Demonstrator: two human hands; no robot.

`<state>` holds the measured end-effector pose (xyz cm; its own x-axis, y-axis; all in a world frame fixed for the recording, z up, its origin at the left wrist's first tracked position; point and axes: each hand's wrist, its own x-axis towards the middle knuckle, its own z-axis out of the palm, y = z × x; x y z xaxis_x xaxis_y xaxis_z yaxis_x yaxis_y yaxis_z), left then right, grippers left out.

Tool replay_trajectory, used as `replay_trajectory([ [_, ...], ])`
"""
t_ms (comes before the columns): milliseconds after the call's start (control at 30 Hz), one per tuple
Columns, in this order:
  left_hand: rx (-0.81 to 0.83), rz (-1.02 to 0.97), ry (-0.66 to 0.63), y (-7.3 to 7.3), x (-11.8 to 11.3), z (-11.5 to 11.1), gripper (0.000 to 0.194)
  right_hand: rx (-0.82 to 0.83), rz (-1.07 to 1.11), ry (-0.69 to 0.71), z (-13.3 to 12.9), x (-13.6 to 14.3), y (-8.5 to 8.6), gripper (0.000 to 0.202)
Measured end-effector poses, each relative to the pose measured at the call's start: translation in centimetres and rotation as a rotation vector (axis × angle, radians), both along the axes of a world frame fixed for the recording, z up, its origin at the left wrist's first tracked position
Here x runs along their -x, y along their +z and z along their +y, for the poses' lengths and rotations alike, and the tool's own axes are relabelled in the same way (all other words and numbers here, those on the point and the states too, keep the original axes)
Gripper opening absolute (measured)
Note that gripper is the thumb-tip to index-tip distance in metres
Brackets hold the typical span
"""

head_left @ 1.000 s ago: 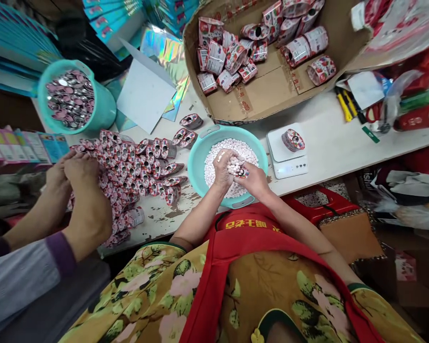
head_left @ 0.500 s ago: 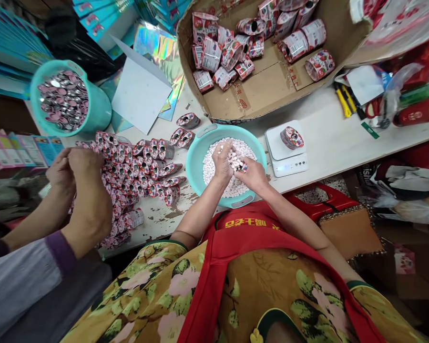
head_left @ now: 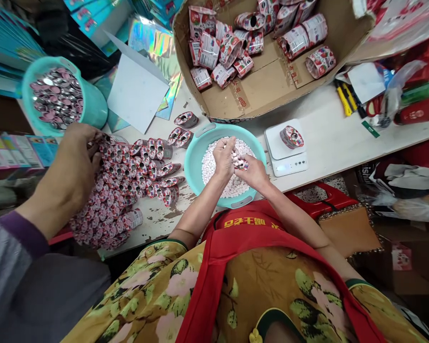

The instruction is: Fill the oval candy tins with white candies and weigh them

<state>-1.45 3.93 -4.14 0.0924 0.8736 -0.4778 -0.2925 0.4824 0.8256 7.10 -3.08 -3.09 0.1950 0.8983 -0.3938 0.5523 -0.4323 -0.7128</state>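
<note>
A turquoise basin [head_left: 192, 166] holds many small white-pink candies [head_left: 232, 190]. Over it my left hand [head_left: 224, 156] is curled around a handful of these candies, some showing at its fingers. Close against it, my right hand [head_left: 253, 171] grips a small printed candy container [head_left: 242, 165] by its side, its opening turned toward the candies. My fingers partly hide the container. Right of the basin, a similar container [head_left: 291, 137] sits on a white digital scale [head_left: 287, 159].
A cardboard box [head_left: 260, 90] with loose wrapped containers stands behind the basin. Left are rows of filled containers [head_left: 143, 171], a co-worker's hand [head_left: 71, 166] and a turquoise bucket [head_left: 100, 102] of small metallic pink pieces. Yellow cutters [head_left: 344, 100] lie at right.
The co-worker's hand has reached forward over the rows of containers. My two hands stay together over the basin, with fewer candies showing between them.
</note>
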Motion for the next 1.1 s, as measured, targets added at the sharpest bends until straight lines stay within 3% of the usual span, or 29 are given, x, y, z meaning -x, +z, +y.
replay_trajectory([
  [367,0.044,-0.004,0.009,1.2,-0.2,0.1,0.04,-0.046,0.039,-0.029,0.2,-0.2,0.0,0.03],
  [600,0.014,-0.053,-0.105,2.0,-0.4,-0.1,0.048,-0.102,0.127,-0.069,-0.1,-0.2,-0.1,0.019],
  [933,-0.041,-0.058,-0.091,2.2,-0.7,-1.0,0.049,-0.159,0.202,-0.137,-0.9,-0.1,-1.0,0.021],
  [1100,0.008,-0.059,-0.048,2.7,-0.8,-0.5,0.047,-0.194,0.291,-0.156,-1.0,-0.3,-0.6,0.034],
])
